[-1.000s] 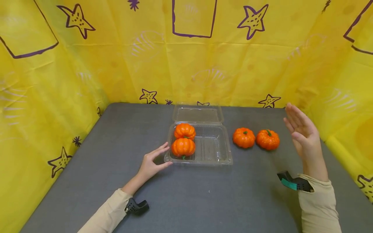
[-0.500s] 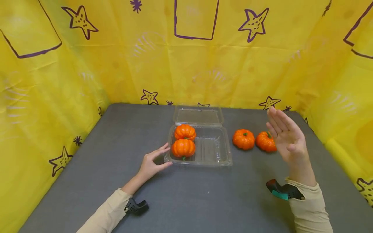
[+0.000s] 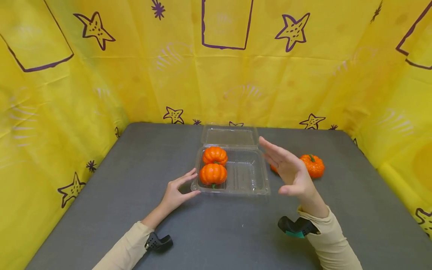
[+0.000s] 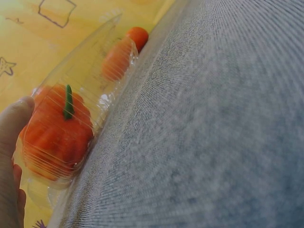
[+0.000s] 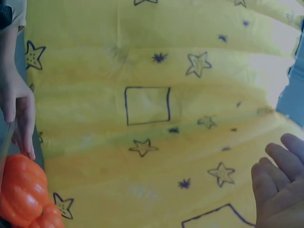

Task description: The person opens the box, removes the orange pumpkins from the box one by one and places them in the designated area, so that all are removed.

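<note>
Clear plastic hinged container (image 3: 248, 168): likely light, bendy; take the rim (image 3: 249, 192).
Left hand (image 3: 173, 193): pinching its corner (image 3: 195, 188).
Right hand (image 3: 293, 175): wide, empty.

Hands (image 5: 282, 187), pumpkins (image 5: 21, 192), patterned yellow cloth (image 5: 109, 175)

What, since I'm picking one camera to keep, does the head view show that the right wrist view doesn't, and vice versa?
Only the head view: the open lid, the right sleeve and two loose pumpkins, one mostly hidden behind the right hand.
Only the right wrist view: a blue-grey patch past the cloth.
Both: that hand, the left hand, the boxed pumpkins and the cloth.
</note>
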Tool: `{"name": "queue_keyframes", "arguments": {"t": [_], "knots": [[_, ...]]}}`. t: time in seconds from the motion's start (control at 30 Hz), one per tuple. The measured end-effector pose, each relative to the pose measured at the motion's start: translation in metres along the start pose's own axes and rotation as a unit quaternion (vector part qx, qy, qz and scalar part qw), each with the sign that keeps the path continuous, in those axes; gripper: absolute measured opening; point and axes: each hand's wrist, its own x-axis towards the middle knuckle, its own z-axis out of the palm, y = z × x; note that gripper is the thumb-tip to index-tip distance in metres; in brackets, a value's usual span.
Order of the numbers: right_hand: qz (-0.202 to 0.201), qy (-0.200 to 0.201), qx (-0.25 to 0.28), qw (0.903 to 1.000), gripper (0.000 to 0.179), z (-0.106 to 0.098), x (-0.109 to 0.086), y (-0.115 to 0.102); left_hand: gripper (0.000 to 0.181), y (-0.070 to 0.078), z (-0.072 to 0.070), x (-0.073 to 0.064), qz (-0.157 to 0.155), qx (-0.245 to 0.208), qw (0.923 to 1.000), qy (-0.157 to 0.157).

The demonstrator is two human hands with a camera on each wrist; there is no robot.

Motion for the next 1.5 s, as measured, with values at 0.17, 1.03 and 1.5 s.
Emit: {"name": "queue_keyframes", "arguments": {"t": [0.17,1.03,1.5], "knots": [[0.02,-0.034,-0.123,0.9916,0.077,0.009,0.009,0.003,0.05,0.0,0.0,0.001,0.006,-0.001,1.0,-0.001],[0.11,-0.09,-0.302,0.9426,0.075,0.037,0.006,0.072,0.051,0.001,-0.002,-0.002,-0.005,0.005,1.0,0.006],[0.225,-0.121,-0.214,0.9427,0.053,0.019,-0.017,0.105,0.052,0.0,0.001,0.002,0.009,0.004,0.9999,0.004]]}}
